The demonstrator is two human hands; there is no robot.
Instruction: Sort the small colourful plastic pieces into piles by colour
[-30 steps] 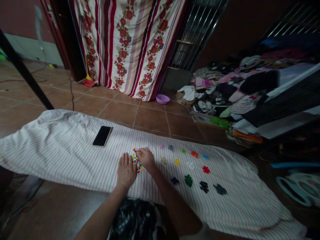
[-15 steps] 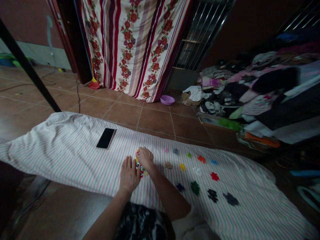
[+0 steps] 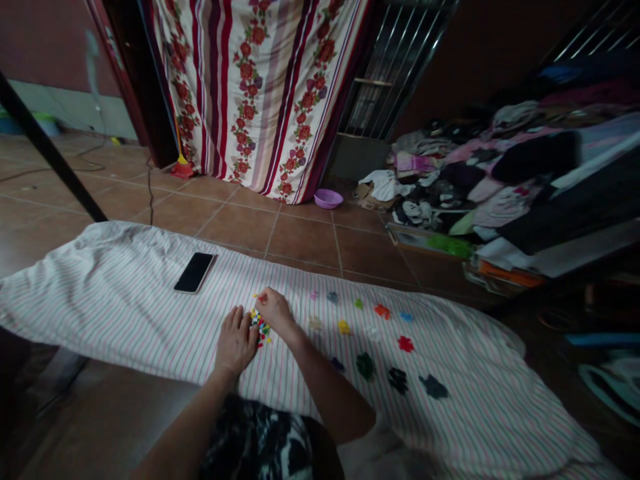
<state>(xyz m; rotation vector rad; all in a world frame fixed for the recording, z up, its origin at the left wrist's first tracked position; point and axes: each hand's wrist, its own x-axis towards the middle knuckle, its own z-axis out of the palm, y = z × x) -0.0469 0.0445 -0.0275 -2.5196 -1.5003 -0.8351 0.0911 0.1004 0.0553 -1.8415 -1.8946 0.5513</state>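
Observation:
My left hand (image 3: 236, 339) lies flat on the striped cloth (image 3: 140, 313), fingers stretched out along the left side of a small pile of mixed coloured pieces (image 3: 261, 325). Across the pile's upper end, my right hand (image 3: 275, 311) is bent down with its fingertips pinched together. Tiny red and yellow bits show by those fingertips; whether one is between them is too small to tell. To the right, pieces lie sorted by colour: a yellow cluster (image 3: 344, 327), a red cluster (image 3: 405, 343), a dark green cluster (image 3: 365, 366), a black cluster (image 3: 399, 381) and several others.
A phone (image 3: 195, 273) lies on the cloth left of my hands. Beyond the cloth's far edge are a tiled floor (image 3: 305, 240), a purple basin (image 3: 328, 199) and a floral curtain (image 3: 275, 100). Heaped clothes (image 3: 465, 167) fill the right side.
The view has turned slightly right, so everything sits further left in the picture. My right hand stays at the pile's upper end with fingers pinched; my left hand remains flat beside it.

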